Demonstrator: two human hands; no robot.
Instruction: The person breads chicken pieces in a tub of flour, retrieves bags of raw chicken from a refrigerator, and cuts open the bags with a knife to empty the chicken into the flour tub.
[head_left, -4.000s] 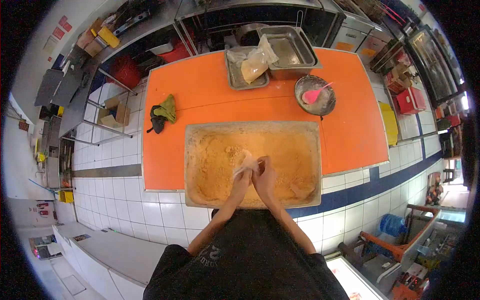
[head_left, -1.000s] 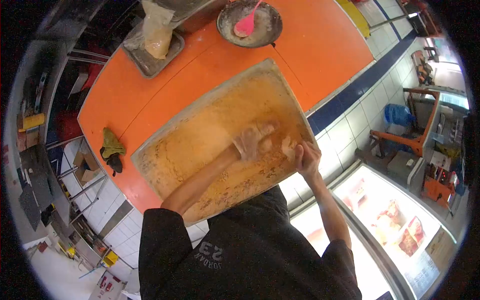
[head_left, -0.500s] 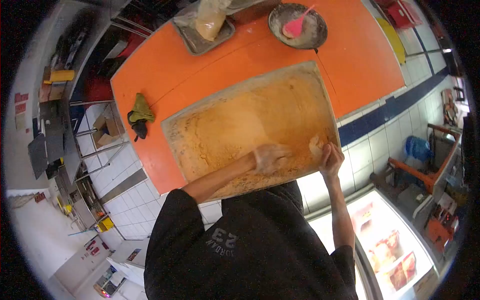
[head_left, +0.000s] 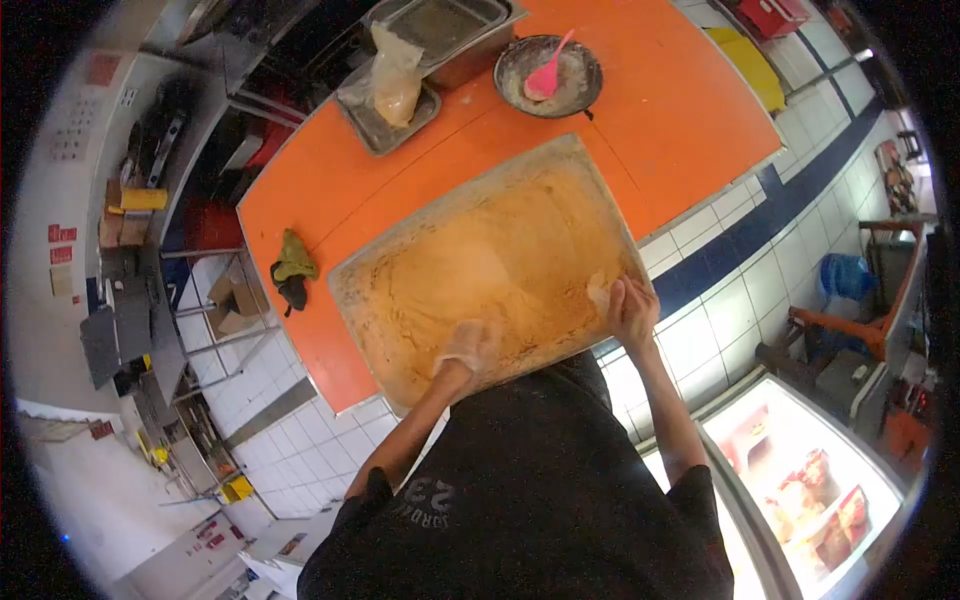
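Observation:
A large shallow metal tray (head_left: pixel 455 200) sits tilted across the front of the orange table, its near edge close to my body. Orange-yellow powder (head_left: pixel 450 255), like seasoned flour or breading, covers its bottom, with rougher crumbs along the near side. My left hand (head_left: pixel 468 347), dusted pale, is over the powder near the tray's near edge, fingers stretched out and somewhat blurred. My right hand (head_left: pixel 632 308) grips the tray's right rim. A pale patch at that hand's inner side could be its powdered thumb or a small piece; I cannot tell which.
A dark bowl (head_left: pixel 508 92) with whitish residue holds a pink spatula (head_left: pixel 545 78). A plastic bag of tan powder (head_left: pixel 396 92) lies on a small tray (head_left: pixel 372 136). A green and black cloth (head_left: pixel 294 262) is at left. A lit display case (head_left: pixel 790 470) stands at lower right.
My left hand has moved left and nearer to me through the powder. The right hand stays on the tray's rim. The whole view has shifted slightly.

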